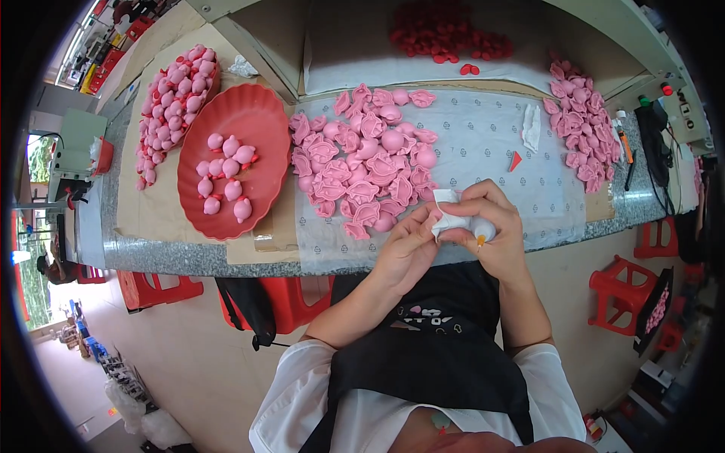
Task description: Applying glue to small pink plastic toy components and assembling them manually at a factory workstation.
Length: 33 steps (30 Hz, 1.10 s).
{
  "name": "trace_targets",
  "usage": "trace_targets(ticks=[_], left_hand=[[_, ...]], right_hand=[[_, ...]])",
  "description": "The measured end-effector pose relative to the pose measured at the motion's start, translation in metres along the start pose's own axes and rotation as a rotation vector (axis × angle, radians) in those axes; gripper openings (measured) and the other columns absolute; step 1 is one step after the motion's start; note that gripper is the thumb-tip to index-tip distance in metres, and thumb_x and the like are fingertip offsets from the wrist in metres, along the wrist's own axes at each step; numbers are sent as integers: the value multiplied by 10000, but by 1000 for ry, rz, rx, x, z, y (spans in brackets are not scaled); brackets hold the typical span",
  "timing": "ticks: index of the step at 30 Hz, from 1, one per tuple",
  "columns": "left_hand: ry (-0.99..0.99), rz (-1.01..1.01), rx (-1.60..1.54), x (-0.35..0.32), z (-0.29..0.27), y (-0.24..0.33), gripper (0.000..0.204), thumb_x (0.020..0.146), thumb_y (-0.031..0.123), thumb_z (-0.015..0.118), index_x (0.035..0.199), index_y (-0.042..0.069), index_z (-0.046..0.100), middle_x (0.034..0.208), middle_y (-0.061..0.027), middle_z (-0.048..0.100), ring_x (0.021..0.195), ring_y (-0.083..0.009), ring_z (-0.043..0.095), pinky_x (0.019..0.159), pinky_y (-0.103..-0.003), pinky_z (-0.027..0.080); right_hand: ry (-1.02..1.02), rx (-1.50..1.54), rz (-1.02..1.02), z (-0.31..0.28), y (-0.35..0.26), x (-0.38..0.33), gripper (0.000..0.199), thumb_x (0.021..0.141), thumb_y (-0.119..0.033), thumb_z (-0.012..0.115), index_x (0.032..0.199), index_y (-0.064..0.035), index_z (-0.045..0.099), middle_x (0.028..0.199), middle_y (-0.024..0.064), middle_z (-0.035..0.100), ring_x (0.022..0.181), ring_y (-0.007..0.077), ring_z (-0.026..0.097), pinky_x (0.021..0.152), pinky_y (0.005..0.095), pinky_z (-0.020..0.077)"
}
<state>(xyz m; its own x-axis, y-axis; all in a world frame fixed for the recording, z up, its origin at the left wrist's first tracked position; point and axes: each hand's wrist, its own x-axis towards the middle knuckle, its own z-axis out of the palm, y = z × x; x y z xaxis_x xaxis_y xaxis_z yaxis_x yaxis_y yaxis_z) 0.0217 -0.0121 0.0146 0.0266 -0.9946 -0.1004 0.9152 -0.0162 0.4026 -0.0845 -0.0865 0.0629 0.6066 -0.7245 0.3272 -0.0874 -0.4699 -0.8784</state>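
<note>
Over the front edge of the table, my two hands meet. My left hand [408,248] is closed in a pinch at a folded white tissue [448,220]; a bit of pink shows beside it, mostly hidden by the fingers. In my right hand [498,223] is a small whitish squeeze bottle [482,228] with an orange tip, and its thumb and fingers also touch the tissue. Just beyond lies a heap of pink ruffled, shell-like pieces and round balls [366,162] on patterned white paper.
To the left, a red scalloped tray [192,204] bears several pink round pieces with red parts, beside a fuller pile [174,98]. More pink ruffled pieces [580,124] lie at right. Red pieces [445,38] sit inside the open-fronted box [355,64]. Red stools [623,291] stand below.
</note>
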Motion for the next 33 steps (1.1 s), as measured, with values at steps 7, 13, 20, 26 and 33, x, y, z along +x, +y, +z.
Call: trace_targets(ticks=[7, 13, 20, 26, 33], left_hand=[[-113, -143, -248, 0, -8, -11, 309, 815, 253, 460, 1006, 10, 450, 934, -72, 516, 903, -172, 476, 829, -300, 342], [8, -265, -328, 3, 4, -4, 286, 823, 278, 439, 974, 35, 449, 875, -100, 534, 902, -221, 489, 841, -334, 351], [104, 437, 666, 1, 8, -8, 317, 653, -3, 634, 937, 31, 497, 857, -72, 536, 822, -181, 516, 758, -258, 383], [92, 790, 1157, 3, 6, -5, 367, 522, -25, 663, 865, 13, 538, 748, -84, 512, 694, -198, 495, 753, -339, 389], [119, 906, 1360, 3, 4, -8, 377, 500, -41, 628, 862, 15, 539, 706, -83, 498, 648, -222, 483, 767, -380, 378]], right_hand=[[86, 314, 236, -5, 0, -3, 44, 666, 2, 592, 689, 17, 559, 734, 45, 498, 648, 109, 479, 541, 233, 380], [410, 703, 388, -15, 10, -9, 137, 658, 10, 592, 760, -12, 503, 755, 43, 509, 620, 79, 455, 491, 194, 347], [476, 565, 241, -16, 10, -24, 172, 675, -31, 578, 780, -29, 442, 807, 65, 453, 673, 121, 442, 524, 222, 359], [432, -74, -92, 9, -6, -27, 187, 597, 7, 636, 738, -11, 514, 757, 73, 456, 657, 148, 452, 562, 235, 371], [363, -338, -350, 25, 3, -31, 242, 526, -9, 697, 718, -15, 550, 701, 68, 459, 622, 166, 450, 537, 253, 369]])
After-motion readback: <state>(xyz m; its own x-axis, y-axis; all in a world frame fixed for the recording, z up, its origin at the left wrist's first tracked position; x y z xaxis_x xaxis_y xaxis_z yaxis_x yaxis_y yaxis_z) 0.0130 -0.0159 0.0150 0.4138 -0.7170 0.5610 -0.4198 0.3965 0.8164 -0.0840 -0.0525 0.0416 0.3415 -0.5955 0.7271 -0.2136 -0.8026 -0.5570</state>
